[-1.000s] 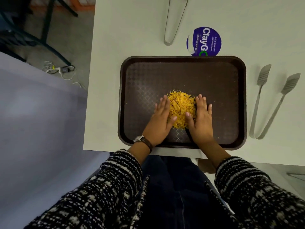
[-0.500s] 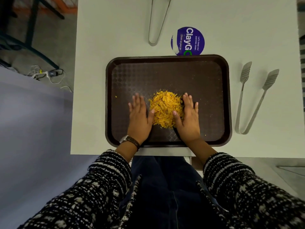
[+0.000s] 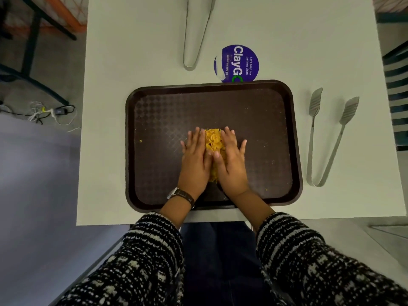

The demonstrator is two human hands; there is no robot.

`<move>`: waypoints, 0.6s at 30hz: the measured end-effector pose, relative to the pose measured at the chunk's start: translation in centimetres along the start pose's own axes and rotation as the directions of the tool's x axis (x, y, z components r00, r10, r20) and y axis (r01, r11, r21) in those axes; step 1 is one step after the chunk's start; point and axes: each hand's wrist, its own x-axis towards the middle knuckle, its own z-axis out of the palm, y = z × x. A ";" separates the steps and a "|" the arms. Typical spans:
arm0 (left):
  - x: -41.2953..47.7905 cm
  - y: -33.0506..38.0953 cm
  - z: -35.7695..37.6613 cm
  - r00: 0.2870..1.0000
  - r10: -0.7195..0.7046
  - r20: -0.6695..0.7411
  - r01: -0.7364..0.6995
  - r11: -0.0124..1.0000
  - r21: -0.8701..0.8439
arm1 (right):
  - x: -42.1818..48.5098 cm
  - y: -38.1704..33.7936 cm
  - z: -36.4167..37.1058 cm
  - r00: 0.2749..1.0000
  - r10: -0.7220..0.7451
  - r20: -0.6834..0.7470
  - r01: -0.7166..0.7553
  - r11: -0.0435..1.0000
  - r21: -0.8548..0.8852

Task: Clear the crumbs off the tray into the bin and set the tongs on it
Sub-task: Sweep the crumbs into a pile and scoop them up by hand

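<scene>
A dark brown tray (image 3: 159,120) lies on the white table. A heap of yellow-orange crumbs (image 3: 213,142) sits in its middle. My left hand (image 3: 195,162) and my right hand (image 3: 231,164) press against the heap from either side, fingers straight, thumbs nearly touching over it. Stray crumbs lie at the tray's left (image 3: 140,141) and lower right. Metal tongs (image 3: 326,142) lie on the table right of the tray. No bin is in view.
A second pair of metal tongs (image 3: 196,34) lies beyond the tray, next to a round purple sticker (image 3: 237,62). Cables (image 3: 50,111) and chair legs are on the floor to the left. The table's near edge is just below the tray.
Both hands have moved inward and squeezed the crumbs into a narrower, taller heap. The camera view has shifted a little.
</scene>
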 end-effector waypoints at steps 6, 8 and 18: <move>0.0 0.6 1.8 1.000 -0.011 -0.017 0.007 0.974 -0.226 | 0.0 -1.5 2.1 0.989 0.083 -0.123 -0.056 0.977 0.206; 0.0 1.4 1.5 0.995 -0.083 -0.063 0.045 0.890 -0.454 | 0.1 -2.5 2.5 0.972 0.193 -0.133 -0.121 0.899 0.421; 0.6 4.9 -1.3 0.831 -0.523 0.189 0.137 -0.137 -0.981 | 1.2 -5.8 0.8 0.799 0.576 0.171 -0.236 0.039 0.971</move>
